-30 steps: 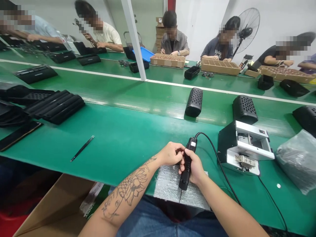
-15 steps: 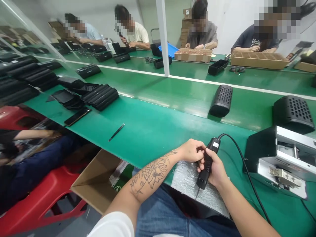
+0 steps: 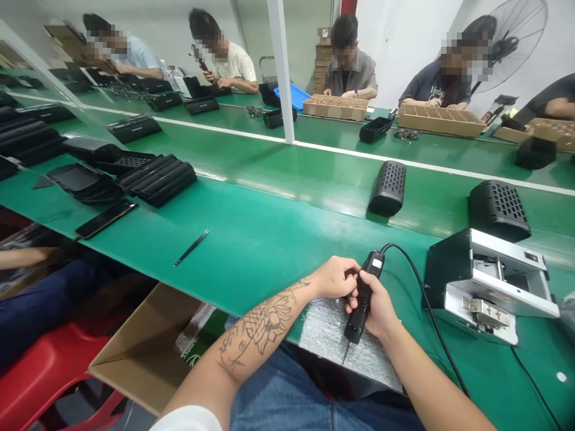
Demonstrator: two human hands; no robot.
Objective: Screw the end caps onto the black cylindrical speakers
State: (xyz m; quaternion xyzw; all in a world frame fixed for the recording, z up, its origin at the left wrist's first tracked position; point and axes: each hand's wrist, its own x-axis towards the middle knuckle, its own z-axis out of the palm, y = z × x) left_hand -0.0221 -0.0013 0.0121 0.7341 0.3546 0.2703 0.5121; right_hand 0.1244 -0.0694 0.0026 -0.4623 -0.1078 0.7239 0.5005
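Note:
My right hand [image 3: 376,308] grips a black corded electric screwdriver [image 3: 361,297], held tip-down over a sheet of silvery bubble wrap [image 3: 327,335] at the near edge of the green bench [image 3: 251,239]. My left hand [image 3: 335,276], on a tattooed forearm, rests against the upper part of the same tool with its fingers closed around it. The tool's black cable [image 3: 422,287] loops to the right. A metal screw feeder box [image 3: 489,281] stands just right of my hands.
Two black perforated speaker housings [image 3: 387,188] [image 3: 498,209] sit on the belt beyond. Black tweezers [image 3: 191,248], a phone [image 3: 106,218] and stacked black parts [image 3: 157,178] lie left. An open cardboard box [image 3: 144,347] and red chair [image 3: 49,377] are below the bench. Several people work opposite.
The view has swung left and then partly back to the right. My hands keep the same hold on the screwdriver over the bubble wrap.

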